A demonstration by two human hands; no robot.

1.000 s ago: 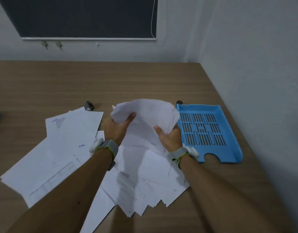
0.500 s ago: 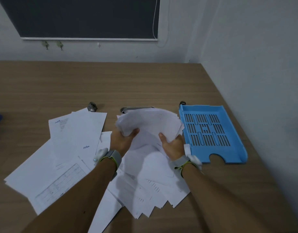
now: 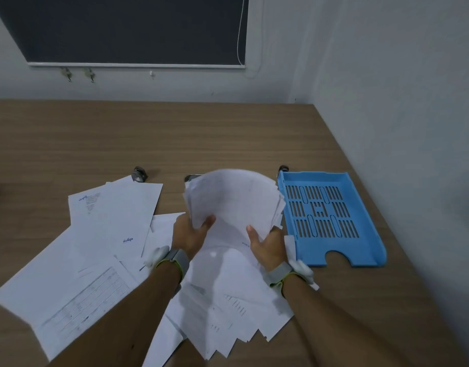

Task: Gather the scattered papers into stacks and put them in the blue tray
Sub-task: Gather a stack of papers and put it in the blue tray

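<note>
Paper bundle held aloft, left of tray.
I see left hand (image 3: 191,234) and right hand (image 3: 267,245) both grasping the bundle of papers (image 3: 233,200); blue tray (image 3: 371,250) sits unloaded on the table (image 3: 175,139).

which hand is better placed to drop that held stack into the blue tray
Right. The right hand grips the held stack on the side nearest the blue tray; the left hand is farther away.

Count, head view: two hands, left hand (image 3: 190,235) and right hand (image 3: 267,246), one gripped stack of papers (image 3: 234,201) between them. One blue tray (image 3: 371,234) right of the grip. Loose sheets (image 3: 114,221) left of and below the grip: too overlapped to count. Two wristbands (image 3: 176,260).
</note>
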